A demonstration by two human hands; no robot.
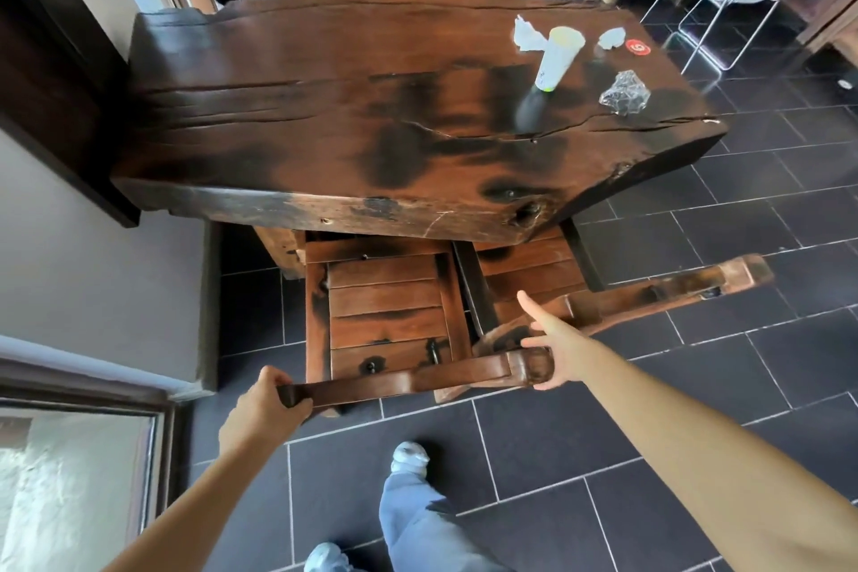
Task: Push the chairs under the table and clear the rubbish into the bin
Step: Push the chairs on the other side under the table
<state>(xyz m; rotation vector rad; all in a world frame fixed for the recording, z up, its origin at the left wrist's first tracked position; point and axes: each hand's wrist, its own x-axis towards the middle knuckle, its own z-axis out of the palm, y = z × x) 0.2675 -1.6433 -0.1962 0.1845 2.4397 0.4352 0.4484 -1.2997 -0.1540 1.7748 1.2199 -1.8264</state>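
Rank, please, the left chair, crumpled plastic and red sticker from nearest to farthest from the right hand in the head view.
1. The left chair: beside the right hand.
2. The crumpled plastic: on the table, right side.
3. The red sticker: far right corner.

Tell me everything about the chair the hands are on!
The chair is dark reddish-brown wood with blackish patches. Its seat is made of flat slats inside a frame, and its front part is tucked under the thick wooden table. The left hand grips the left end of its curved top rail; the right hand, fingers straight, lies against the right end. It stands on dark floor tiles, close beside another wooden chair.
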